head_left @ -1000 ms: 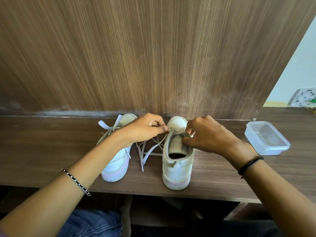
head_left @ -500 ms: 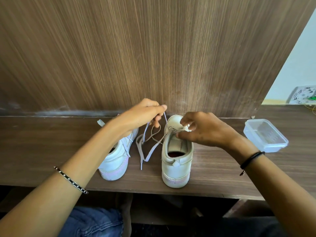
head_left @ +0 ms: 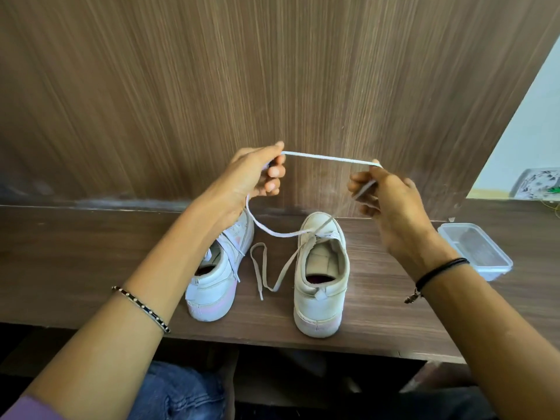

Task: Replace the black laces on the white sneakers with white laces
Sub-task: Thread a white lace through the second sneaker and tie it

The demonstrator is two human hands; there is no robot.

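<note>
Left hand (head_left: 254,174) and right hand (head_left: 389,207) each pinch the white lace (head_left: 327,159), stretched between them; strands drop from both hands to the sneaker (head_left: 318,304) on the bench (head_left: 91,253) below the right hand; the second sneaker (head_left: 212,286) stands under the left wrist.

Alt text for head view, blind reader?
A white lace is pinched taut between left hand and right hand, above the left sneaker and right sneaker on a wooden shelf. The lace runs down into the right sneaker. A clear box sits right of it.
</note>
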